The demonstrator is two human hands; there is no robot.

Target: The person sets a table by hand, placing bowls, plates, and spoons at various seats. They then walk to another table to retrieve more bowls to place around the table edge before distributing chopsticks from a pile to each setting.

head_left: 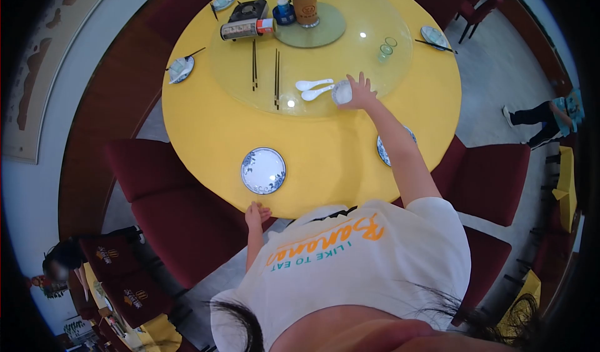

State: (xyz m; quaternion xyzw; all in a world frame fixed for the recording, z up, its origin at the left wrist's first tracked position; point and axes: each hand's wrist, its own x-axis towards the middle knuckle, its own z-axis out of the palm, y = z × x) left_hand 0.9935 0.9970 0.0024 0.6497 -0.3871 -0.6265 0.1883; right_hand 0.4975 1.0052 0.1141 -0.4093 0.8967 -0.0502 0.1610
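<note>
My right hand (360,93) reaches far over the glass turntable, fingers spread, right beside a small patterned bowl (342,93) and overlapping its edge. Two white soup spoons (317,90) lie just left of that bowl. Two pairs of dark chopsticks (277,80) rest further left on the glass. Near the front table edge, my left hand (256,215) is low with its fingers loosely apart, nothing in them. Just beyond it sits a blue-and-white plate (264,170). Another such plate (382,151) is partly hidden under my right forearm.
On the turntable stand a portable stove (249,10), a gas canister (247,29), a blue container (284,13) and a brown chopstick holder (306,7). Small glasses (387,50) are at the right. Place settings ring the yellow table (200,133). Dark red chairs (484,180) surround it; people are further off.
</note>
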